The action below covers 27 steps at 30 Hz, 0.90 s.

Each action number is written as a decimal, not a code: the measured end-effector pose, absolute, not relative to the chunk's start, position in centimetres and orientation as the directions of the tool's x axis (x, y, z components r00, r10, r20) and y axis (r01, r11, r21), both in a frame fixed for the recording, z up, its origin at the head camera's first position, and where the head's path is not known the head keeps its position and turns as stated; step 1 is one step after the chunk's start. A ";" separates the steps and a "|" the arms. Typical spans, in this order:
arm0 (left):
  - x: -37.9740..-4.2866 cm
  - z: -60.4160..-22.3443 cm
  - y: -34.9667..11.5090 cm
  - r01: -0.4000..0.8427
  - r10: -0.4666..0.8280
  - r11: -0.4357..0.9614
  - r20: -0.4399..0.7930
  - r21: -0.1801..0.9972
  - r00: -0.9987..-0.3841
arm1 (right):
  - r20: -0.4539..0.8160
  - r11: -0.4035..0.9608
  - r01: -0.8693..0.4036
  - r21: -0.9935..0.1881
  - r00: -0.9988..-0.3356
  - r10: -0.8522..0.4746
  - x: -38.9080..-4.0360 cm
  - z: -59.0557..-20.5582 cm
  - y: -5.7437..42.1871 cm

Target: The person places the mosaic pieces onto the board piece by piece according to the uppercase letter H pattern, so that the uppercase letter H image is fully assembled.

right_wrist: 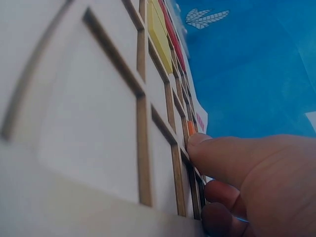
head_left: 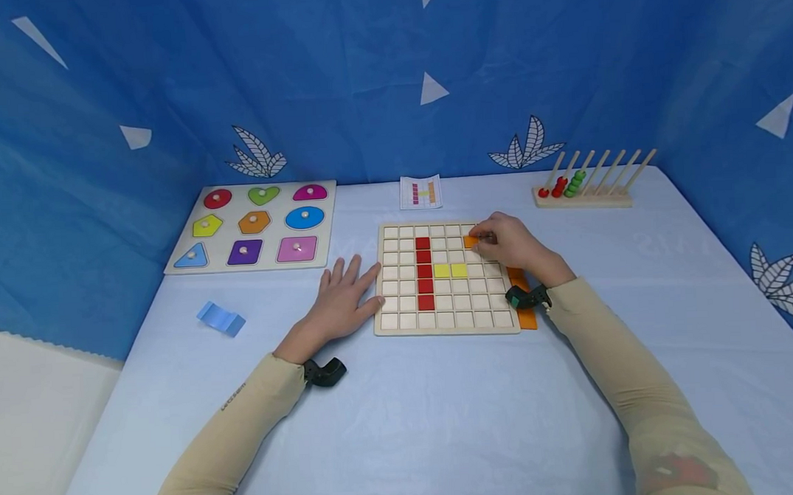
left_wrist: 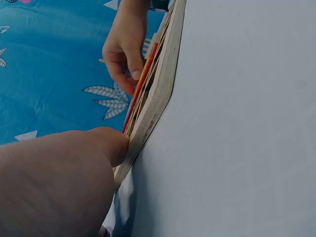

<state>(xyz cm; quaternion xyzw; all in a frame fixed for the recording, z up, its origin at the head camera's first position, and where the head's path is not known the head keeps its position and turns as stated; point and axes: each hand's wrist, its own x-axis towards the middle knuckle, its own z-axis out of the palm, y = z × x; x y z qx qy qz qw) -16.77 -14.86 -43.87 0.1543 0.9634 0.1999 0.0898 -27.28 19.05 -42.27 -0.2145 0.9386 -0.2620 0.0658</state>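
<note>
A wooden grid board [head_left: 446, 329] lies flat, with a column of several red tiles [head_left: 424, 271] and two yellow tiles [head_left: 451, 271] in its cells. My right hand [head_left: 512, 244] pinches an orange tile [head_left: 470, 242] at a cell in the upper right of the grid. In the right wrist view the thumb [right_wrist: 217, 155] covers most of that orange tile [right_wrist: 191, 129]. My left hand [head_left: 342, 300] has its fingers spread on the table, with fingertips right at the board's left edge. The left wrist view shows its thumb [left_wrist: 111, 145] against the board's side [left_wrist: 153, 111].
More orange tiles [head_left: 527, 317] lie along the board's right edge, partly under the right wrist. A pattern card [head_left: 421, 193] lies behind the board. Around it are a shape puzzle [head_left: 273, 256], a bead counting stand [head_left: 583, 201] and blue strips [head_left: 221, 319].
</note>
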 end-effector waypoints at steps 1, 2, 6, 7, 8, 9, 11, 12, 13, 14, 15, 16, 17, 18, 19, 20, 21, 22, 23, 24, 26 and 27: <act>-16.8 -43.9 -14.9 0.262 0.334 0.872 -0.111 0.413 -0.936 | -0.012 0.770 -0.367 -0.522 -0.900 -0.436 -27.3 -42.3 19.1; -16.8 -43.9 -14.9 0.263 0.334 0.872 -0.109 0.413 -0.936 | -0.014 0.769 -0.364 -0.525 -0.900 -0.435 -27.3 -42.3 19.1; -16.8 -43.9 -14.8 0.262 0.333 0.872 -0.108 0.414 -0.937 | -0.022 0.768 -0.349 -0.537 -0.904 -0.426 -27.3 -42.3 19.1; -16.8 -43.8 -14.8 0.262 0.332 0.872 -0.108 0.414 -0.937 | -0.023 0.768 -0.347 -0.538 -0.905 -0.424 -27.3 -42.4 19.1; -16.8 -43.9 -14.8 0.261 0.332 0.872 -0.108 0.414 -0.937 | -0.023 0.768 -0.345 -0.539 -0.906 -0.423 -27.3 -42.4 19.1; -16.8 -43.8 -14.8 0.261 0.332 0.872 -0.109 0.414 -0.937 | -0.022 0.768 -0.346 -0.538 -0.906 -0.423 -27.3 -42.4 19.1; -16.8 -43.8 -14.8 0.259 0.331 0.873 -0.111 0.414 -0.937 | -0.015 0.767 -0.351 -0.538 -0.905 -0.425 -27.2 -42.4 19.1; -16.7 -43.8 -14.8 0.259 0.331 0.872 -0.112 0.416 -0.937 | -0.013 0.765 -0.353 -0.539 -0.904 -0.426 -27.2 -42.5 19.1; -16.7 -43.8 -14.8 0.258 0.332 0.872 -0.113 0.416 -0.937 | -0.011 0.763 -0.355 -0.540 -0.903 -0.429 -27.2 -42.5 19.1; -16.7 -43.7 -14.8 0.258 0.332 0.872 -0.114 0.416 -0.936 | -0.009 0.761 -0.358 -0.541 -0.903 -0.430 -27.1 -42.5 19.2; -16.7 -43.7 -14.8 0.258 0.332 0.872 -0.116 0.416 -0.936 | -0.007 0.759 -0.359 -0.543 -0.902 -0.432 -27.1 -42.5 19.2; -16.6 -43.7 -14.8 0.258 0.332 0.872 -0.116 0.416 -0.936 | -0.005 0.757 -0.360 -0.546 -0.902 -0.432 -27.1 -42.5 19.2; -16.6 -43.7 -14.8 0.259 0.333 0.872 -0.117 0.416 -0.936 | -0.004 0.756 -0.360 -0.547 -0.902 -0.432 -27.0 -42.5 19.2; -16.6 -43.7 -14.8 0.259 0.334 0.872 -0.117 0.415 -0.935 | -0.002 0.753 -0.362 -0.549 -0.901 -0.434 -27.0 -42.5 19.2; -16.6 -43.7 -14.7 0.261 0.334 0.873 -0.117 0.413 -0.935 | 0.001 0.752 -0.363 -0.550 -0.901 -0.434 -27.0 -42.5 19.2; -16.6 -43.6 -14.7 0.261 0.335 0.873 -0.117 0.412 -0.935 | 0.005 0.751 -0.364 -0.550 -0.901 -0.433 -27.0 -42.5 19.2; -16.6 -43.6 -14.7 0.262 0.336 0.873 -0.117 0.412 -0.935 | 0.008 0.750 -0.366 -0.551 -0.901 -0.434 -27.0 -42.5 19.2; -16.6 -43.6 -14.7 0.263 0.336 0.873 -0.117 0.411 -0.935 | 0.009 0.749 -0.368 -0.551 -0.900 -0.435 -27.0 -42.5 19.2; -16.6 -43.6 -14.7 0.262 0.336 0.873 -0.118 0.412 -0.934 | 0.008 0.748 -0.369 -0.551 -0.899 -0.438 -27.0 -42.4 19.2; -16.6 -43.5 -14.7 0.261 0.336 0.873 -0.119 0.412 -0.934 | 0.008 0.748 -0.373 -0.550 -0.897 -0.441 -27.0 -42.4 19.2; -16.6 -43.5 -14.7 0.259 0.334 0.873 -0.120 0.414 -0.935 | 0.005 0.746 -0.376 -0.550 -0.895 -0.447 -27.0 -42.3 19.2; -16.7 -43.5 -14.7 0.258 0.333 0.874 -0.122 0.413 -0.935 | 0.003 0.744 -0.375 -0.552 -0.894 -0.448 -27.0 -42.2 19.2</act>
